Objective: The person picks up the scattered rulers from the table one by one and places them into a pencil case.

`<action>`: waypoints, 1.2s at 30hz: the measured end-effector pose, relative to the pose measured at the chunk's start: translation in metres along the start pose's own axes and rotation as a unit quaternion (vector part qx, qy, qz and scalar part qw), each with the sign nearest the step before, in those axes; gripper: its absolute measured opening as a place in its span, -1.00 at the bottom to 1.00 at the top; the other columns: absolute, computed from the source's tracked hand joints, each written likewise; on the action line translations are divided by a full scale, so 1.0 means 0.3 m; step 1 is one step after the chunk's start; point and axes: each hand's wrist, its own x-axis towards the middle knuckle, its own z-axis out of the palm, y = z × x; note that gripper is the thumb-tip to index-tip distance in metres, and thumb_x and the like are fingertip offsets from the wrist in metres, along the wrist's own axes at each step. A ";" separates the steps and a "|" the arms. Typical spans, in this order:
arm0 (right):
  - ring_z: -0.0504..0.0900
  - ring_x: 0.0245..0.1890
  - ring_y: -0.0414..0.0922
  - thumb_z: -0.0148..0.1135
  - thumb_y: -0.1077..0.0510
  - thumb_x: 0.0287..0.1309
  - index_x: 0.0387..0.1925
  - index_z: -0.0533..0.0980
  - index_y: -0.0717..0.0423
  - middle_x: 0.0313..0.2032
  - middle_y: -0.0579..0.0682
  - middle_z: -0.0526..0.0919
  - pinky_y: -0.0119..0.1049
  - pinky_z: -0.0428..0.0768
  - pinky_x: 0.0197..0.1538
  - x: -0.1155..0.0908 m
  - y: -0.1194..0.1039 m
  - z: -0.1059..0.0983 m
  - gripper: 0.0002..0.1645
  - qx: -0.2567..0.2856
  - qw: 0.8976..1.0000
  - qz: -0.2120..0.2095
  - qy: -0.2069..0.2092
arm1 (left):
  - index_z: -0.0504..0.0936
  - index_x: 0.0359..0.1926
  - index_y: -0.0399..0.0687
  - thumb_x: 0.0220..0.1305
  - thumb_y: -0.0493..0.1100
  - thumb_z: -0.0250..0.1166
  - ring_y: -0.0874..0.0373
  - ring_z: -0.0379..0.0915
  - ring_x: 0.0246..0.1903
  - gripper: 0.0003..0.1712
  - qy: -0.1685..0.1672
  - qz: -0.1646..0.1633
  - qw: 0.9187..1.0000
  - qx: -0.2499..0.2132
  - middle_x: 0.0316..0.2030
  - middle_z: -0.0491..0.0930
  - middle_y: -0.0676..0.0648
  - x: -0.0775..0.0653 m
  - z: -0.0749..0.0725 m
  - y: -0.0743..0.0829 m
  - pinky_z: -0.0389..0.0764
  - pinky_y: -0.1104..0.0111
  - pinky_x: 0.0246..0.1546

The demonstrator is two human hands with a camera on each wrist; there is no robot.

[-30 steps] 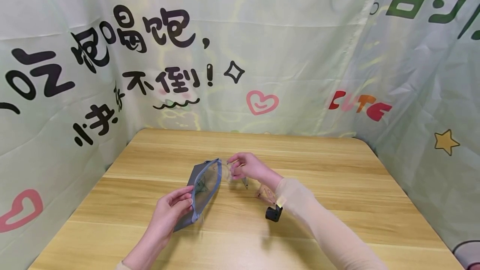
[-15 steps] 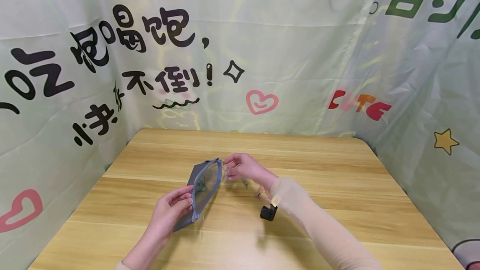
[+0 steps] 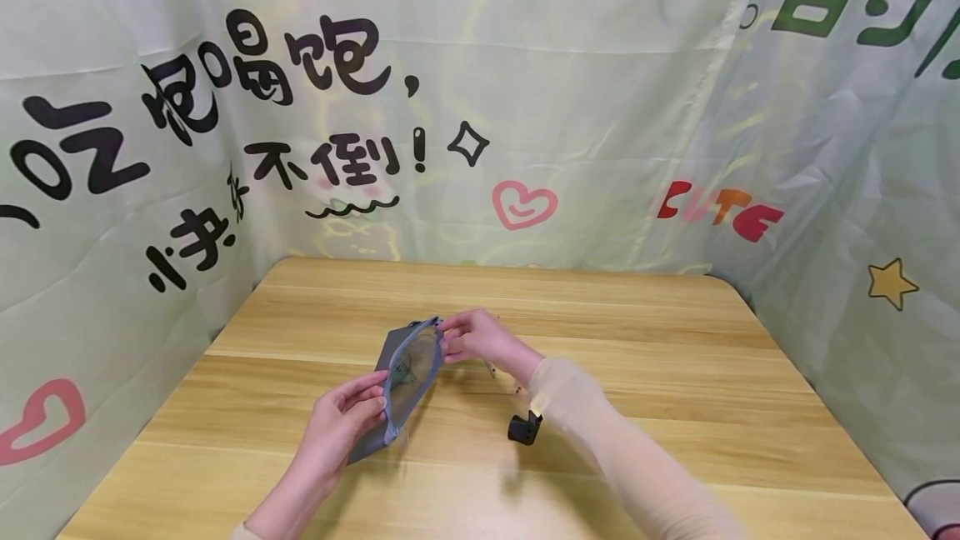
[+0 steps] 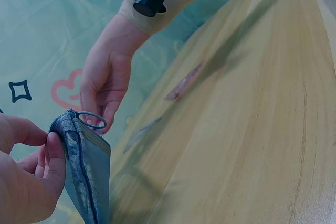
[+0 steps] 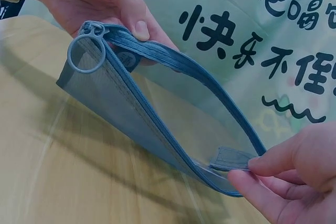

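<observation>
A blue-grey zip pencil case (image 3: 414,382), its mouth gaping, stands tilted on the table. My left hand (image 3: 347,417) pinches its near rim between thumb and fingers. At the far end of the opening is my right hand (image 3: 480,336), its fingertips at the rim. In the right wrist view, the right hand (image 5: 294,177) pinches a thin clear plastic piece, mostly hidden inside the mouth; its rounded outline earlier looks like a protractor. Something greenish shows through the case. A ring pull (image 5: 86,53) hangs from the zip.
Two clear flat pieces lie on the table beyond the case: a pinkish triangular one (image 4: 184,81) and a colourless one (image 4: 142,134). The right sleeve (image 3: 600,415) partly covers them in the head view. A printed cloth (image 3: 600,107) surrounds the wooden table (image 3: 637,307).
My right hand has moved left with the clear piece, from beside the pencil case into its mouth. The left hand and the case have stayed still.
</observation>
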 end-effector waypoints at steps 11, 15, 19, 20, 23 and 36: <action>0.63 -0.42 -0.15 0.13 0.51 0.20 0.14 0.45 0.44 -0.27 0.14 0.55 -0.06 0.73 0.02 0.007 0.002 0.027 -0.56 0.028 0.999 0.005 0.020 | 0.45 0.27 -0.35 0.28 -0.43 0.18 0.29 0.50 -0.23 -0.48 -0.003 0.009 1.000 0.007 -0.19 0.51 0.03 -0.001 -0.004 0.000 0.66 0.56 -0.19; 0.63 -0.43 -0.15 0.13 0.53 0.18 0.15 0.45 0.44 -0.26 0.14 0.54 -0.12 0.75 -0.02 0.009 0.004 0.032 -0.54 0.035 0.999 0.004 0.022 | 0.45 0.28 -0.34 0.29 -0.42 0.18 0.29 0.51 -0.22 -0.48 -0.002 0.009 1.000 0.010 -0.19 0.51 0.03 -0.001 -0.004 0.001 0.66 0.55 -0.18; 0.64 -0.40 -0.15 0.14 0.54 0.15 0.14 0.45 0.44 -0.28 0.11 0.54 -0.10 0.75 -0.03 0.010 0.006 0.037 -0.53 0.027 0.999 -0.003 0.023 | 0.45 0.27 -0.34 0.29 -0.43 0.17 0.29 0.51 -0.23 -0.49 -0.002 0.008 1.000 0.009 -0.19 0.51 0.03 0.000 -0.003 0.001 0.66 0.55 -0.18; 0.64 -0.40 -0.15 0.14 0.54 0.14 0.14 0.45 0.44 -0.28 0.10 0.54 -0.08 0.75 -0.02 0.009 0.006 0.039 -0.52 0.023 0.999 -0.004 0.024 | 0.45 0.27 -0.34 0.29 -0.43 0.17 0.29 0.51 -0.23 -0.49 -0.002 0.007 1.000 0.008 -0.19 0.51 0.03 0.000 -0.002 0.002 0.66 0.55 -0.18; 0.66 -0.39 -0.15 0.16 0.54 0.10 0.13 0.46 0.43 -0.28 0.10 0.55 -0.07 0.75 -0.03 0.008 0.008 0.044 -0.50 0.019 0.999 -0.006 0.025 | 0.45 0.27 -0.34 0.29 -0.44 0.17 0.29 0.50 -0.24 -0.49 -0.001 0.004 1.000 0.007 -0.19 0.51 0.04 -0.001 0.000 0.002 0.66 0.54 -0.18; 0.64 -0.26 -0.14 0.22 0.47 0.06 0.08 0.51 0.37 -0.03 0.31 0.61 -0.26 0.75 -0.10 0.004 0.015 0.043 -0.52 -0.033 0.999 -0.027 0.030 | 0.45 0.27 -0.33 0.29 -0.42 0.18 0.29 0.50 -0.24 -0.49 0.000 0.007 1.000 0.012 -0.20 0.50 0.03 0.000 -0.001 0.000 0.66 0.55 -0.18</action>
